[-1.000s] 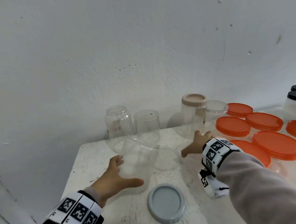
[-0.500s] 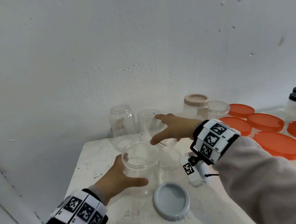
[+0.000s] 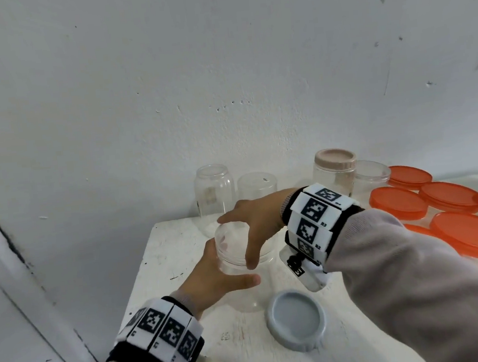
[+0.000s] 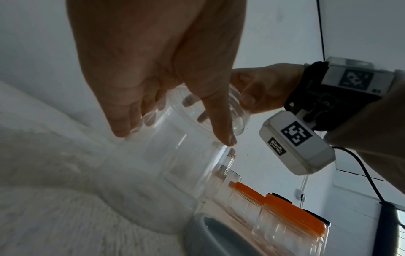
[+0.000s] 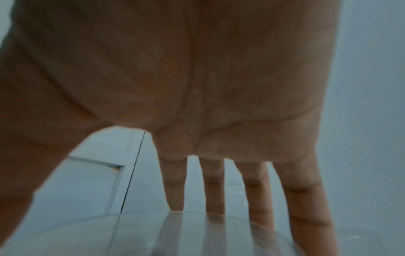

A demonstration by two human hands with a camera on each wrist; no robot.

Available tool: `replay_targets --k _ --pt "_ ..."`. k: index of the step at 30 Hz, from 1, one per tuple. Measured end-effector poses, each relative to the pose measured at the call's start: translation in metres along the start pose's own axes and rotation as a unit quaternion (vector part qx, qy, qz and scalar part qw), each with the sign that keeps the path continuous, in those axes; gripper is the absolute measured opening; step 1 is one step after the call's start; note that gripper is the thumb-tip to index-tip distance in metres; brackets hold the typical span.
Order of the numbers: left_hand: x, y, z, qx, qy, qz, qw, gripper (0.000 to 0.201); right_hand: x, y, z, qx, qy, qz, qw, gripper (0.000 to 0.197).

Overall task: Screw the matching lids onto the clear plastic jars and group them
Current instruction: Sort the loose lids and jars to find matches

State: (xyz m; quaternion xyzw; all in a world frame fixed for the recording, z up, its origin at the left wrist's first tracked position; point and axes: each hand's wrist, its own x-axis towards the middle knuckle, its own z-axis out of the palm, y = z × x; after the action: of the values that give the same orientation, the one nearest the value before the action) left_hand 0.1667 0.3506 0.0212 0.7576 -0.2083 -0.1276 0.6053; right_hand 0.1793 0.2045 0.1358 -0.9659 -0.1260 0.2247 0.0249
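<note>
My left hand (image 3: 212, 279) grips the side of a clear plastic jar (image 3: 243, 297) that stands upright on the white table (image 3: 177, 245). A clear lid (image 3: 231, 248) sits on the jar's mouth, and my right hand (image 3: 258, 217) holds it from above, thumb on the near side and fingers over the top. The left wrist view shows my left hand (image 4: 153, 60) wrapped round the jar (image 4: 175, 164) and my right hand (image 4: 267, 86) pinching the lid (image 4: 238, 119). From the right wrist, my right hand (image 5: 197, 86) reaches down onto the lid (image 5: 197, 239). How far the lid is threaded I cannot tell.
A grey lid (image 3: 296, 319) lies upturned just right of the held jar. Two open clear jars (image 3: 213, 189) stand at the wall, then a beige-lidded jar (image 3: 334, 171) and another clear jar (image 3: 371, 176). Several orange lids (image 3: 449, 198) fill the right side. The table's left edge is close.
My right hand came from the back row to the jar in my left hand and brought the clear lid down onto its mouth. The jar, tilted before, stands upright.
</note>
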Motion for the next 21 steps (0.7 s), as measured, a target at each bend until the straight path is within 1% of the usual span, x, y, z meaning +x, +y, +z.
replay_targets --k 3,6,10,13,16,18,21 --pt "0.0000 -0.0016 -0.0007 -0.007 0.002 -0.012 1.000 0.073 -0.0008 -0.0020 -0.0004 -0.010 0.000 0.002 1.000 0.105" --pt "0.0004 -0.0009 0.0000 -0.008 -0.011 -0.003 1.000 0.069 -0.0013 -0.0028 0.0009 -0.008 -0.003 0.004 1.000 0.106" --pt "0.0009 0.0007 0.0007 -0.008 0.000 -0.004 1.000 0.077 -0.0013 -0.0040 0.0009 -0.010 -0.007 0.004 1.000 0.106" --pt "0.0007 -0.0011 -0.0003 -0.005 0.014 -0.027 1.000 0.079 -0.0007 -0.0055 0.0005 -0.022 -0.015 0.001 1.000 0.107" --pt "0.0002 -0.0026 -0.0008 -0.003 0.023 -0.045 0.999 0.088 0.0000 -0.0063 0.0010 -0.042 -0.017 -0.004 0.999 0.106" --pt "-0.0001 -0.0010 -0.0005 -0.004 0.020 -0.053 0.998 0.095 0.0009 -0.0065 0.0008 -0.047 -0.019 -0.006 0.999 0.104" --pt "0.0013 -0.0009 -0.0008 0.003 0.001 -0.038 0.999 0.096 0.0022 -0.0071 0.0000 -0.052 -0.014 -0.002 0.999 0.100"
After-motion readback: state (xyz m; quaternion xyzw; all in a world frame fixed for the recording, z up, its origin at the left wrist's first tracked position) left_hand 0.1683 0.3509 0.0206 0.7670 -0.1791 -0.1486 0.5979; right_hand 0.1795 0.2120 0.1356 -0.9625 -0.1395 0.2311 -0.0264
